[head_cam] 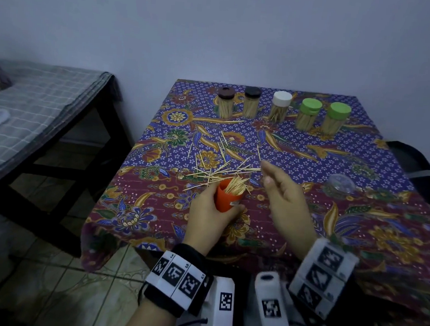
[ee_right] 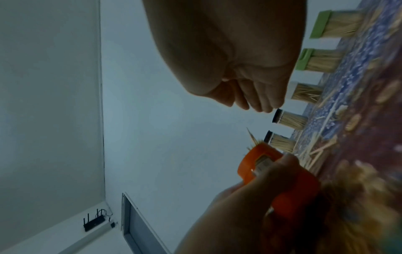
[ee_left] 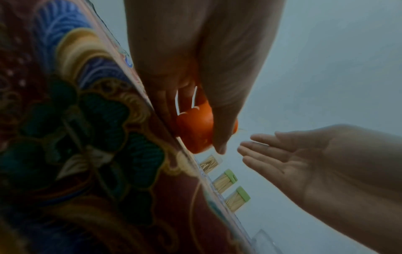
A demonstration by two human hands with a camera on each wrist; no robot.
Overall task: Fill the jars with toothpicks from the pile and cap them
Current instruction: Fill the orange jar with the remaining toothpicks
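Left hand (head_cam: 206, 210) grips the orange jar (head_cam: 228, 197), full of toothpicks and uncapped, at the near edge of the scattered toothpick pile (head_cam: 218, 169) on the surface; right hand (head_cam: 283, 193) hovers beside it, fingers relaxed, holding nothing

No legible text — markers only.

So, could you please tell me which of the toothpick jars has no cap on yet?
The orange plastic jar held in the left hand; the five clear jars at the back all wear caps.
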